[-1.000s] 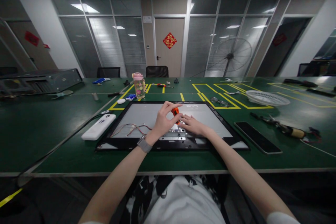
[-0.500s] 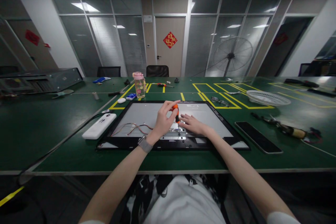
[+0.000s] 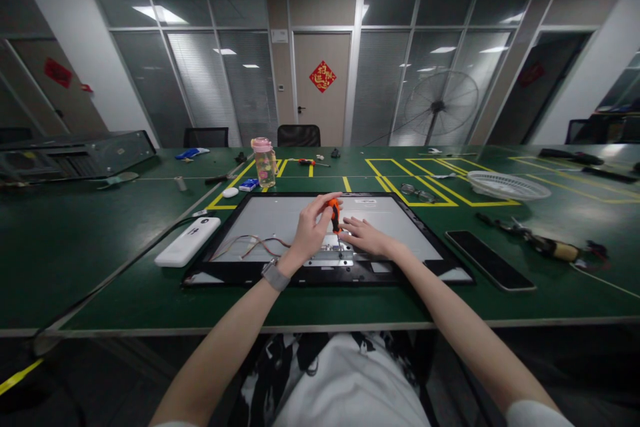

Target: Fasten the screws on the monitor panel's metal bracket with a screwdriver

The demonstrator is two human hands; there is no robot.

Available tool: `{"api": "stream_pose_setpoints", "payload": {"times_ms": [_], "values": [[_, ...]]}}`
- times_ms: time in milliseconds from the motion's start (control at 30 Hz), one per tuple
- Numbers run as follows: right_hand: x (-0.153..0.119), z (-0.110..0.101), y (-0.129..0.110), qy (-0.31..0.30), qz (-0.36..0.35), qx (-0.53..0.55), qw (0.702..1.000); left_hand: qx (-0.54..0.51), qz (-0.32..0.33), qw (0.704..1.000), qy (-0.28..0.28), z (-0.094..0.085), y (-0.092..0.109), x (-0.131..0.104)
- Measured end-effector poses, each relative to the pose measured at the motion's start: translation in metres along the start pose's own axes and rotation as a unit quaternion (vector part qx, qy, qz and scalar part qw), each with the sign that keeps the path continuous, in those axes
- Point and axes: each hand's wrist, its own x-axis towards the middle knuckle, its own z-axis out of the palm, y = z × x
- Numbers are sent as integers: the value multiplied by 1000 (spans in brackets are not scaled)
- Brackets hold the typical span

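Over the last second the grip of the left hand (image 3: 313, 223) has altered: its thumb has drawn back from across the orange-and-black screwdriver (image 3: 335, 213), so more of the handle shows, and the thin shaft has come into sight below it. The tool stands close to upright over the metal bracket (image 3: 327, 261), which sits at six o'clock on the framed panel (image 3: 405, 230) — a sign, I judge, that the driver is being set or turned in the fingers rather than lifted away. The left hand grasps the handle, a finger reaching over its top; the right hand (image 3: 367, 238) lies low with fingers outstretched at two o'clock from the bracket, thumb close by the shaft, and has hardly moved. Whether that thumb and finger pinch anything (a screw, say, or the shaft itself) I cannot tell. The driver's tip is too small to read, so its seating is uncertain too. Part of the bracket hides behind the left hand — as does where the loose wires (image 3: 250, 243), at eight o'clock on the panel, end. On the surface (image 3: 125, 307), the computer case (image 3: 100, 150) at ten o'clock is cut off by the picture's edge.
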Motion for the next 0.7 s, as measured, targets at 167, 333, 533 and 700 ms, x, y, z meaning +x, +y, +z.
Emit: {"api": "stream_pose_setpoints", "payload": {"times_ms": [167,333,533,700], "values": [[0,0,0,-3,0,-3,1000,27,4,999,40,0,-1,2],[0,0,-1,0,0,-5,1000,-34,-26,999,24,-1,0,4],[-1,-2,-3,-6,3,1,1000,-14,-33,999,40,-2,-2,4],[-2,-2,-4,-2,1,-2,1000,-18,-35,999,28,-4,-3,4]]}}
